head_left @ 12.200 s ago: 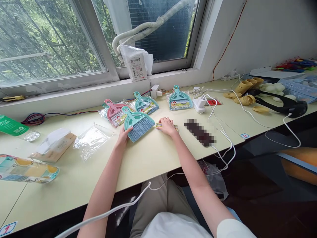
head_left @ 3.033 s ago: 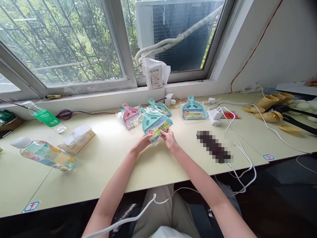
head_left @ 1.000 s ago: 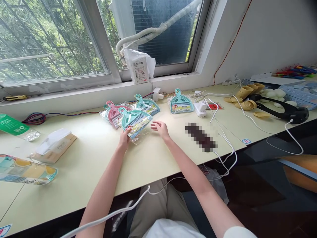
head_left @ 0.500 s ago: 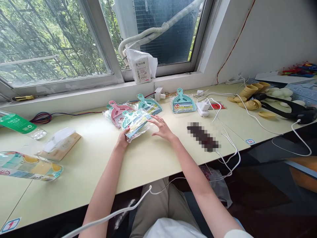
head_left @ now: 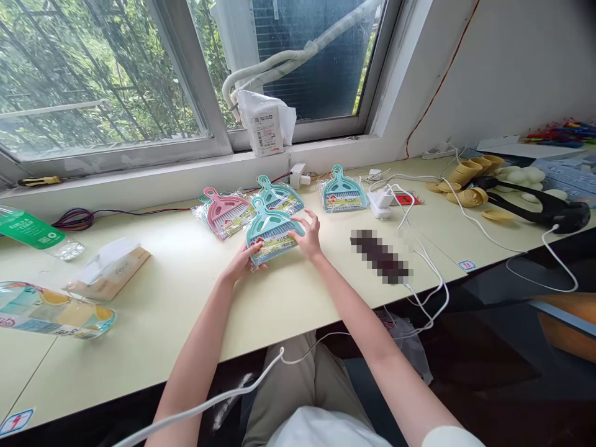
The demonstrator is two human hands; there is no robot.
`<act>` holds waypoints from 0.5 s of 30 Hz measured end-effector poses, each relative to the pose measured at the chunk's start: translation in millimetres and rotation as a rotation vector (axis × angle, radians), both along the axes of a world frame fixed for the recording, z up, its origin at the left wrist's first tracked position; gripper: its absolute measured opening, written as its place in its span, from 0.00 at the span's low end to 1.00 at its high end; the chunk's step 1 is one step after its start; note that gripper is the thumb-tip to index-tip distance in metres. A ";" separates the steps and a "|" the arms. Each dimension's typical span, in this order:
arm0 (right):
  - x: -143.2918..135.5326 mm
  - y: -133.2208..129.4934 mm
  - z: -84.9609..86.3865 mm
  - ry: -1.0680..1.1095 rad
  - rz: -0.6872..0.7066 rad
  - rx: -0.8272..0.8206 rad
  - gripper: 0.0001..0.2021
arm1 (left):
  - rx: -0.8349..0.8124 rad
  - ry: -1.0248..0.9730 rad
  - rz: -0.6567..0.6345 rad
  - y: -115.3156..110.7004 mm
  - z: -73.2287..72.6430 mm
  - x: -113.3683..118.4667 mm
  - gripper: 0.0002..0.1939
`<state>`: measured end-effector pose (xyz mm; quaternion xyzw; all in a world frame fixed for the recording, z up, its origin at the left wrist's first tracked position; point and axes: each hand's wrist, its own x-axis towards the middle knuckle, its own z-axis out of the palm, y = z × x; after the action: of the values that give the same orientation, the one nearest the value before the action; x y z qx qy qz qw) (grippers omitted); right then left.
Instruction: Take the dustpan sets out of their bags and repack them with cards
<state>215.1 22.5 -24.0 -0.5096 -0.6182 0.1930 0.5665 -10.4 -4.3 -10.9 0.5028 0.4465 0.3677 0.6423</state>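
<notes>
Between my hands is a teal toy dustpan with brush in a clear wrapper (head_left: 270, 231), tilted up over the table. My left hand (head_left: 241, 261) is closed on its lower left corner, thumb in front and fingers partly behind. At its right edge my right hand (head_left: 308, 236) grips with the thumb on the front; some fingers are bent above the edge. Just behind lie a pink wrapped dustpan set (head_left: 224, 214) and another teal one (head_left: 280, 195). A further teal set (head_left: 343, 191) lies apart to the right.
Left stand a tissue pack (head_left: 112, 273), a green-labelled bottle (head_left: 35, 230) and a second bottle (head_left: 56, 310) on its side. A white charger (head_left: 380, 203), cables and a pixelated dark object (head_left: 379, 256) lie right. Yellow cups (head_left: 468, 174) and a black strap-like device (head_left: 535, 198) are farther right.
My right hand has come onto the wrapped dustpan's right edge, where before its fingers were spread beside it. The set has turned to face me more and shifted slightly right.
</notes>
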 end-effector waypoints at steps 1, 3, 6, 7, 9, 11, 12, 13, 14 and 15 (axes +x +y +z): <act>-0.5 0.9 -2.4 0.043 0.023 -0.030 0.22 | 0.007 0.011 -0.005 -0.2 -0.2 -0.2 0.31; -0.5 3.2 -6.4 0.142 0.140 -0.129 0.31 | 0.028 0.025 -0.011 -0.6 -0.2 -0.2 0.33; 0.5 6.6 -9.4 0.298 0.290 -0.257 0.33 | 0.064 0.027 0.009 -1.7 1.1 1.1 0.32; 0.7 7.3 -9.6 0.343 0.303 -0.265 0.33 | 0.081 0.021 0.011 -2.3 1.9 1.8 0.32; 0.5 7.6 -9.1 0.426 0.279 -0.254 0.33 | 0.149 -0.006 -0.021 -3.8 3.9 3.1 0.32; -0.1 7.0 -8.1 0.486 0.225 -0.247 0.33 | 0.245 -0.022 -0.087 -5.6 5.7 4.5 0.35; -0.4 6.5 -7.5 0.509 0.197 -0.244 0.33 | 0.289 -0.013 -0.110 -6.4 6.0 5.4 0.38; -0.7 6.0 -7.1 0.526 0.175 -0.237 0.33 | 0.329 0.010 -0.120 -6.8 6.0 6.4 0.41; -0.9 5.7 -6.9 0.538 0.163 -0.228 0.33 | 0.366 0.040 -0.116 -7.0 5.4 7.6 0.45; -1.1 5.6 -6.9 0.546 0.159 -0.218 0.33 | 0.400 0.071 -0.103 -6.7 4.4 8.7 0.49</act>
<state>214.1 28.1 -30.9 -0.4467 -0.4566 0.4319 0.6368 -1.7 -11.0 -6.5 0.6552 0.3604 0.3978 0.5316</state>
